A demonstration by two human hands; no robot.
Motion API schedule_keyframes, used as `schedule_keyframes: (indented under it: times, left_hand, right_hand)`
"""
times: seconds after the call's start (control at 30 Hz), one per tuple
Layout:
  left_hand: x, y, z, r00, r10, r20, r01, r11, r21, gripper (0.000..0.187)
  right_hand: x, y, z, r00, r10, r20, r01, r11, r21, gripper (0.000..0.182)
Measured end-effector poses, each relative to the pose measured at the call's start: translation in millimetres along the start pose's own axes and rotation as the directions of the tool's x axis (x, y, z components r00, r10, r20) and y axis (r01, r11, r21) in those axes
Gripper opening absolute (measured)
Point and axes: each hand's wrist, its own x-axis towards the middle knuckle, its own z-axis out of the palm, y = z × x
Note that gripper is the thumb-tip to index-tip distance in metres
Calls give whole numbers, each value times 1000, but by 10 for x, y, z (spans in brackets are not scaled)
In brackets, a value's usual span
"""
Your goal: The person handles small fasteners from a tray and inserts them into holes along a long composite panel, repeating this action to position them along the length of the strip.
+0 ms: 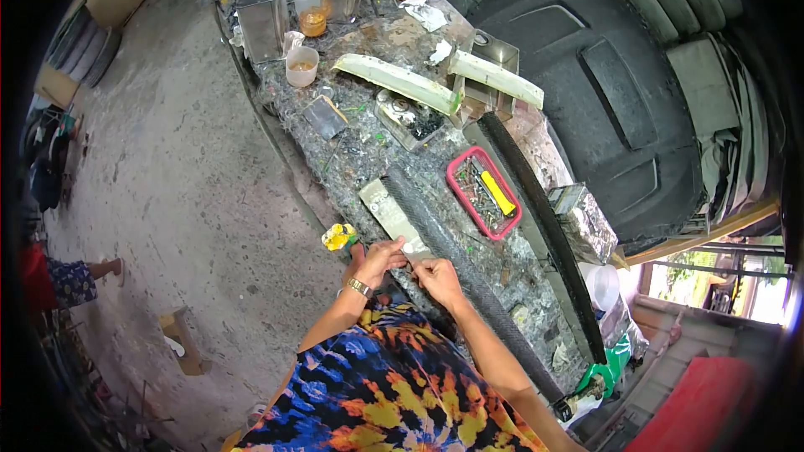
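A flat grey-beige strip (pixel 387 211) lies along the near edge of the workbench, beside a long dark strip with a woven-looking surface (pixel 456 259). My left hand (pixel 381 259), with a metal watch at its wrist, has its fingers pressed together on the near end of the grey-beige strip. Just to the right, my right hand (pixel 437 281) is closed in a pinch at the same end. A yellow-and-white smeared item (pixel 338 237) shows beyond my left hand, off the bench edge; what supports it is unclear.
On the cluttered workbench (pixel 360 146) are a red tray (pixel 453 174) with small hardware and a yellow-handled tool, pale curved strips (pixel 394 82), a long black strip (pixel 553 238), a cup (pixel 301 67) and metal cans (pixel 262 23). Another person's leg (pixel 102 269) shows at far left.
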Motion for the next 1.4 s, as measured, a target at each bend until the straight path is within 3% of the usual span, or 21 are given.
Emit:
schedule_keyframes:
  times: [0.07,0.13,0.2,0.23,0.33,0.37,0.5,0.57,0.6,0.7,0.83,0.93,0.97,1.0,1.03,1.1,1.13,1.2,1.27,1.33,1.4]
  left_hand:
    - [19,-27,-9,999,-11,30,11,1000,-1,33]
    - [30,-46,-37,1000,4,7,-4,1000,3,29]
    - [26,-54,-31,1000,7,25,-8,999,49,31]
    - [9,-31,2,1000,8,26,-9,1000,22,29]
    - [70,-47,-94,997,-9,72,7,999,41,27]
    - [116,-64,-115,997,-19,72,15,999,49,26]
    - [60,-6,14,999,-37,29,35,998,45,24]
    - [61,10,-9,997,-54,53,50,996,80,23]
    - [58,17,-9,996,-62,58,57,995,86,23]
    - [-55,119,131,991,-85,105,69,986,149,25]
    - [168,73,-133,973,-152,171,136,986,101,30]
    - [236,84,-158,960,-180,215,166,983,83,32]
    - [294,51,-290,930,-171,326,171,985,28,33]
    - [343,28,-375,889,-154,431,183,983,-28,34]
    - [259,79,-207,889,-161,429,188,982,-22,34]
    - [96,126,96,987,-145,68,143,989,33,35]
    - [124,120,38,986,-150,66,148,988,36,35]
    - [179,121,-98,948,-177,264,182,983,6,35]
    - [121,130,-9,967,-189,169,186,982,36,36]
    - [84,164,24,978,-196,69,192,980,58,37]
    - [74,170,11,977,-213,13,212,976,57,36]
  right_hand:
    - [-126,-262,-11,956,-222,-193,146,928,-342,28]
    - [-104,-356,43,917,-321,-237,218,901,-376,33]
    - [-68,-343,-76,979,-181,-89,124,889,-442,37]
    - [-76,-447,-153,988,-118,-101,73,925,-373,34]
    - [-61,-374,-123,963,-215,-161,159,940,-301,44]
    - [-59,-360,-131,975,-213,-59,168,890,-424,49]
    - [-62,-339,-240,987,-159,-1,143,889,-434,36]
    - [-84,-372,-177,930,-360,-74,245,758,-605,29]
    - [-52,-376,-157,929,-357,-101,230,768,-598,29]
    - [133,-255,-63,899,-437,32,319,603,-731,25]
    - [308,-127,118,852,-522,-29,272,490,-828,27]
    - [413,-165,185,900,-436,30,274,511,-814,29]
    - [437,-180,235,904,-427,-10,218,481,-849,27]
    - [443,-202,218,906,-424,-17,213,488,-846,27]
    - [434,-241,201,926,-376,11,224,527,-820,26]
    - [425,-271,181,944,-327,41,231,569,-789,25]
    - [413,-263,182,942,-335,4,220,610,-761,20]
    - [375,-261,135,941,-338,-35,207,652,-730,18]
    - [287,-338,-56,976,-217,-37,148,774,-616,19]
    - [192,-357,-336,942,-117,-315,-34,900,-435,18]
    - [190,-37,-745,778,-262,-570,13,915,-403,14]
